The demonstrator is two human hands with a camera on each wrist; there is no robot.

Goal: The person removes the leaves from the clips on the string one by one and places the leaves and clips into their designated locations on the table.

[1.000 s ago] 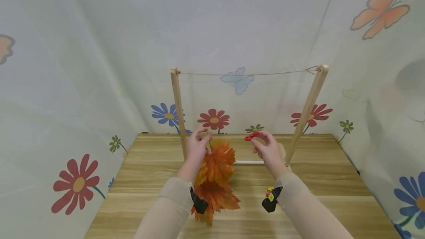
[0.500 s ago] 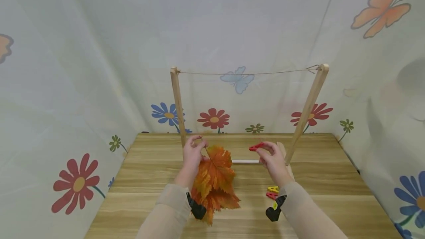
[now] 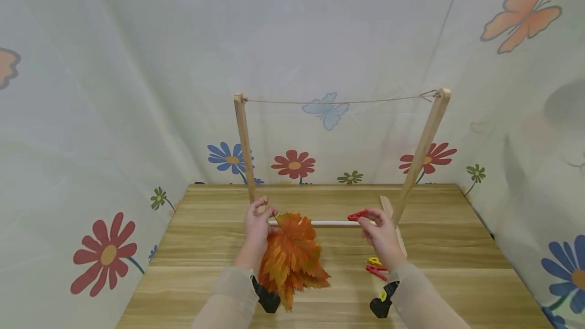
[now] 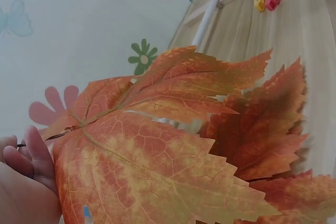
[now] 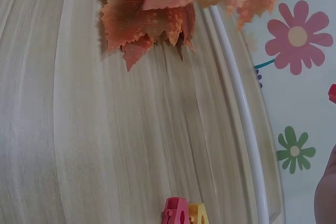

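My left hand [image 3: 257, 225] pinches the thin stem of an orange artificial maple leaf [image 3: 292, 248], which hangs down toward me. Under it, more orange leaves [image 3: 313, 280] lie on the table, partly covered. In the left wrist view the held leaf [image 4: 142, 161] fills much of the picture, its stem running to the fingers. To the right, my right hand [image 3: 383, 232] holds a red clothespin [image 3: 357, 216] between thumb and fingers, its tip pointing left. That clothespin is apart from the leaf. Only an edge of the right hand [image 5: 326, 192] shows in the right wrist view.
A wooden frame with two posts [image 3: 422, 154] stands behind the hands, a thin string [image 3: 338, 102] tied between their tops. A white rod [image 3: 333, 223] joins them low down. A yellow clothespin [image 3: 374, 261] and red ones [image 3: 377, 271] lie near the right wrist on the wooden table [image 3: 434, 288].
Both hands have come down and moved slightly apart, the left with the leaf and the right with the red clothespin. The held leaf now overlaps more of the leaves on the table.
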